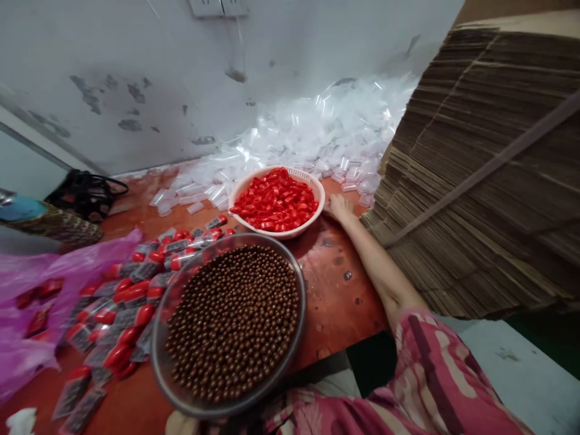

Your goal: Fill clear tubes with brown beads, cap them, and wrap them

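Note:
My right hand (339, 208) reaches forward to the right edge of a pale plastic basin (321, 208) heaped with red caps (276, 199). Its fingers look curled, and what they hold, if anything, is too small to make out. At the bottom edge, part of my left hand (181, 424) shows against the near underside of a large see-through bowl (299, 314); its fingers are hidden. Small brown balls (235, 320) fill that bowl. Clear plastic containers (353, 172) lie loose just beyond my right hand.
Filled containers with red caps (131, 293) lie left of the bowl on the red table (344, 302). A purple plastic bag (90, 266) and a bottle (49, 217) stand farther left. Strapped flat cardboard (480, 181) rises on the right. A wall (158, 66) closes the back.

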Available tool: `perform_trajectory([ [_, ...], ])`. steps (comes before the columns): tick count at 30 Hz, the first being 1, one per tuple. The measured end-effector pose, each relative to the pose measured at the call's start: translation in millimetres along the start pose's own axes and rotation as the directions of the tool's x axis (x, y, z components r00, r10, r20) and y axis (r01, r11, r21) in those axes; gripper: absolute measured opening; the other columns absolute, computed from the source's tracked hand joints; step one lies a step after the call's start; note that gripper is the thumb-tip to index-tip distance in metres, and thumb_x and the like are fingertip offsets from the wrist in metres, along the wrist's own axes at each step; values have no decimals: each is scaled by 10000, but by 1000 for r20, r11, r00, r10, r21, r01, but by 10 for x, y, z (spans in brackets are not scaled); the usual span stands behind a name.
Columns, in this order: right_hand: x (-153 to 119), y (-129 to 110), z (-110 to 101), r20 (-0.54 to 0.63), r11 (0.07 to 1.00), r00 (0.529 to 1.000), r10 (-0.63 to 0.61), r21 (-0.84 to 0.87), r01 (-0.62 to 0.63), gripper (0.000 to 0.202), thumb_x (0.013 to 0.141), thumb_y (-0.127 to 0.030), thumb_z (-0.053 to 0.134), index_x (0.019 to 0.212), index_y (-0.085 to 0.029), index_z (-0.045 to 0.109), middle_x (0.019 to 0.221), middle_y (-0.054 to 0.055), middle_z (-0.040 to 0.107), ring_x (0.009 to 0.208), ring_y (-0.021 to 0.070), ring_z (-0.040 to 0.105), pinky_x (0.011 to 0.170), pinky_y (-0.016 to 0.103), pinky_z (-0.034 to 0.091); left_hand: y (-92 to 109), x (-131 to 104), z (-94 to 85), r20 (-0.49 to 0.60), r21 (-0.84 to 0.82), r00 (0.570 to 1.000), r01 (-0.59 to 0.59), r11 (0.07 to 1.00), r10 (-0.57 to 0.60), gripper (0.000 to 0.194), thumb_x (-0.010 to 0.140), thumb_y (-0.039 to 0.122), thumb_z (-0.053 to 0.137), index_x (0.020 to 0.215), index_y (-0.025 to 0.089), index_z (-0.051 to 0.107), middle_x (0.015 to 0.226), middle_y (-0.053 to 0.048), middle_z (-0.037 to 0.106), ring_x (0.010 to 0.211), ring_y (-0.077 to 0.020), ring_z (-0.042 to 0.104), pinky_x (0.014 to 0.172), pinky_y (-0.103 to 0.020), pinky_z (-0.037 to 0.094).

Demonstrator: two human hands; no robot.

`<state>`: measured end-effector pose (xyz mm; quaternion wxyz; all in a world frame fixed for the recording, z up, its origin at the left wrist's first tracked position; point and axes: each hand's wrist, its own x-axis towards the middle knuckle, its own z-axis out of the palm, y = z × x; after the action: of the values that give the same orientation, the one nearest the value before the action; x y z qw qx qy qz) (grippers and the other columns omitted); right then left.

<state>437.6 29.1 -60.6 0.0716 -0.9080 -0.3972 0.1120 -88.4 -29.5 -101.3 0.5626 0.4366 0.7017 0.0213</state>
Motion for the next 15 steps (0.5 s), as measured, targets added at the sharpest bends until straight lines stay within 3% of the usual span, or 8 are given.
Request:
perform_trajectory([
  [4,-533,183,6,-41,994,996,83,-63,-86,771,760,-663,531,1214,-39,519,1164,294,572,1128,418,540,925,522,397,-248,-71,-21,-88,-156,966,-253,955,242,343,577,501,632,507,168,593,476,-91,648,409,-226,593,429,-314,488],
  [7,-765,375,-25,-32,988,995,-90,-132,85,731,751,-611,590,1240,-72,517,1254,256,543,1174,375,519,969,480,385,-285,-90,-40,-23,-197,965,-262,945,263,431,491,556,717,564,145,610,493,-96,655,432,-230,616,430,-297,497],
  [10,-773,464,-79,26,940,953,-301,-164,301,613,775,-368,656,1317,-144,478,1403,166,455,1262,270,461,1020,352,359,-218,-143,-15,3,-230,951,-301,925,310,490,513,600,717,629,133,623,564,-100,684,476,-218,641,441,-273,501],
  [12,-720,424,-90,60,932,948,-313,-171,319,475,805,-254,607,1268,-174,539,1324,126,550,1185,222,537,960,293,401,-179,-213,15,10,-270,934,-341,900,357,508,547,615,701,658,124,634,604,-97,694,487,-200,643,438,-256,493],
  [15,-684,300,-67,64,938,959,-275,-203,282,287,842,-216,521,1082,-143,660,1073,149,685,975,235,645,827,305,457,-198,-353,11,24,-343,914,-372,862,404,478,608,582,685,687,112,641,612,-79,682,485,-177,629,430,-241,476],
])
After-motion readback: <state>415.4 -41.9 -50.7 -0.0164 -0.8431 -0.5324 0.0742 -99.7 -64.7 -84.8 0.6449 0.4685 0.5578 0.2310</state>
